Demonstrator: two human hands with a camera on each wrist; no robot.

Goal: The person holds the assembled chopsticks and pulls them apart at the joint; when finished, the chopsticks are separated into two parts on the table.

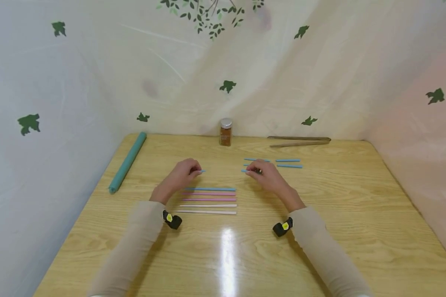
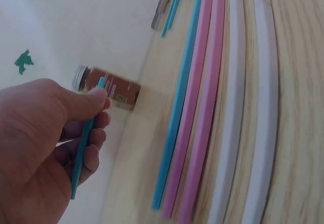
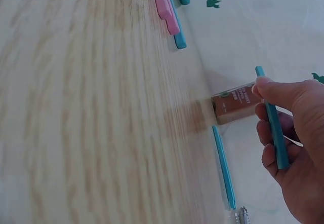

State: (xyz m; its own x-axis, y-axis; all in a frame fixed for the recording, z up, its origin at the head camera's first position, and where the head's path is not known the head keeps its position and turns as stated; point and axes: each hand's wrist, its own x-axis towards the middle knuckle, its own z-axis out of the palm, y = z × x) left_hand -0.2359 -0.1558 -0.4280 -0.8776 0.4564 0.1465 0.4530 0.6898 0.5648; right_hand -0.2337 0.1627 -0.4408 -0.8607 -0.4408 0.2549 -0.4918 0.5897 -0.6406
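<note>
My left hand (image 1: 183,174) is raised over the table and pinches a short blue chopstick piece (image 2: 83,150) between thumb and fingers. A similar blue chopstick piece (image 3: 275,130) is held in my right hand (image 1: 266,176), apart from the left. Below and between the hands lie full-length chopsticks in a row: one blue (image 1: 215,189), two pink (image 1: 212,199) and two white (image 1: 212,212). Several short blue chopstick pieces (image 1: 288,160) lie on the table beyond the right hand, which partly covers some of them.
A jar (image 1: 226,134) with reddish-brown contents and a silver lid stands at the back edge. Brownish tongs (image 1: 301,143) lie at the back right. A teal roll (image 1: 128,163) lies along the left edge. Patterned cloth (image 1: 193,82) surrounds the wooden table (image 1: 342,206).
</note>
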